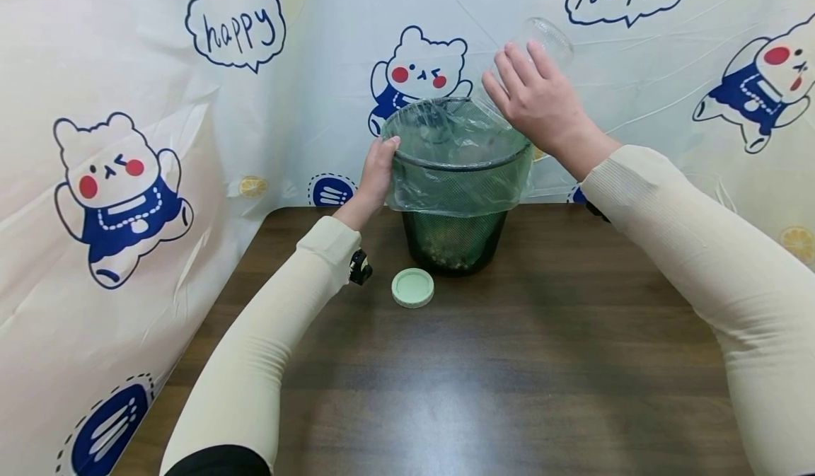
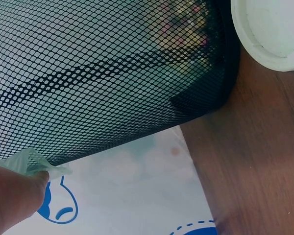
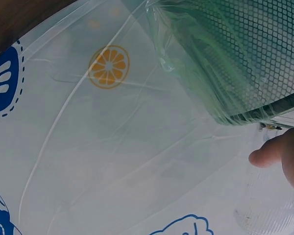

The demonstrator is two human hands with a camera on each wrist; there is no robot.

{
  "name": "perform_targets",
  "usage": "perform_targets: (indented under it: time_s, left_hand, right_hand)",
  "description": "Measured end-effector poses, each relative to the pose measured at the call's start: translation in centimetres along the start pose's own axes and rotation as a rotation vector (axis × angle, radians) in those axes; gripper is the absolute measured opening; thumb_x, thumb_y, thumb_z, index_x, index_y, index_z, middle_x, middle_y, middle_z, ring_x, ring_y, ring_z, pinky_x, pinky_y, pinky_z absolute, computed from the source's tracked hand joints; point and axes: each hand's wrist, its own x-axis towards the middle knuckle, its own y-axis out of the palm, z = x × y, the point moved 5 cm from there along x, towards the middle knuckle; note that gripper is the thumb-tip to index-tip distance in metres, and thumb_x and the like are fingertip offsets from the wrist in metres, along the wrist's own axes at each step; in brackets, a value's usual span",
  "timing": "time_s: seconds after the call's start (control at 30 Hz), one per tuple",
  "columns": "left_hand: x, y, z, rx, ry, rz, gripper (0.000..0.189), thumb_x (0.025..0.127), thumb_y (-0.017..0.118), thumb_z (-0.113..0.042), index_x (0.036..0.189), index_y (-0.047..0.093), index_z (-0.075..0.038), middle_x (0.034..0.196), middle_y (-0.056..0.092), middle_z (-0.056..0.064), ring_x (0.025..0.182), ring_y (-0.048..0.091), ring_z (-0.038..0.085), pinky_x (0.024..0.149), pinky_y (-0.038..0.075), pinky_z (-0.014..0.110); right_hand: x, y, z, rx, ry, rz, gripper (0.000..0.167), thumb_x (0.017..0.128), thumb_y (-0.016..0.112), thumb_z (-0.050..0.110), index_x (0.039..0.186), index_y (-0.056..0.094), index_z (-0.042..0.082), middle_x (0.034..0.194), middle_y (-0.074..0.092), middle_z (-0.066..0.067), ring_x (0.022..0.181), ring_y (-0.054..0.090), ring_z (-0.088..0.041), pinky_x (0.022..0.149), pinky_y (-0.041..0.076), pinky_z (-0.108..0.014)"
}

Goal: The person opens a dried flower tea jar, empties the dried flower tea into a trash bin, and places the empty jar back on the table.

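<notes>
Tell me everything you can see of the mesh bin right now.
The mesh bin is black metal-looking mesh, round and tapering downward, upright at the back of the wooden table. A thin green plastic liner folds over its rim. Something small and mixed lies at the bottom, unclear. The left hand grips the rim's left side; the right hand holds a clear jar tilted above it. A pale green lid lies in front.

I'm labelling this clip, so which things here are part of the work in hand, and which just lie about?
In the work:
- clear jar, tipped over the bin in the right hand
- mesh bin with its green bag liner
- left hand, gripping the bin's rim

Lying about:
- pale green lid on the table
- cartoon-bear backdrop
</notes>
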Motion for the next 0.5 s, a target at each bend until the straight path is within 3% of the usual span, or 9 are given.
perform_targets:
  time_s: [0.17, 0.33, 0.5]
  left_hand:
    - [0.08, -0.03, -0.02, -0.001, 0.011, -0.003, 0.077, 0.094, 0.044, -0.044, 0.153, 0.018, -0.001, 0.151, 0.031, 0.015, 0.134, 0.034, 0.022, 0.108, 0.028, 0.034]
    - [0.16, -0.02, -0.04, -0.017, 0.031, -0.009, 0.07, 0.094, 0.045, -0.043, 0.148, 0.028, 0.0, 0.136, 0.042, 0.017, 0.121, 0.043, 0.022, 0.102, 0.034, 0.033]
    - [0.26, 0.11, -0.09, -0.036, 0.044, -0.003, 0.058, 0.095, 0.044, -0.04, 0.137, 0.037, -0.001, 0.125, 0.045, 0.019, 0.109, 0.045, 0.02, 0.097, 0.037, 0.033]
  right_hand:
    - [0.17, -0.06, -0.02, -0.028, -0.024, 0.004, 0.034, 0.099, 0.041, -0.008, 0.13, 0.054, -0.003, 0.131, 0.053, -0.027, 0.126, 0.046, -0.039, 0.11, 0.028, -0.048]
    - [0.3, -0.19, 0.05, -0.035, -0.044, -0.006, 0.034, 0.097, 0.044, -0.009, 0.129, 0.055, -0.003, 0.131, 0.054, -0.026, 0.125, 0.046, -0.038, 0.111, 0.026, -0.047]
    - [0.31, -0.3, 0.23, -0.058, -0.083, -0.039, 0.033, 0.098, 0.044, -0.007, 0.129, 0.056, -0.002, 0.132, 0.054, -0.025, 0.126, 0.046, -0.037, 0.111, 0.026, -0.046]
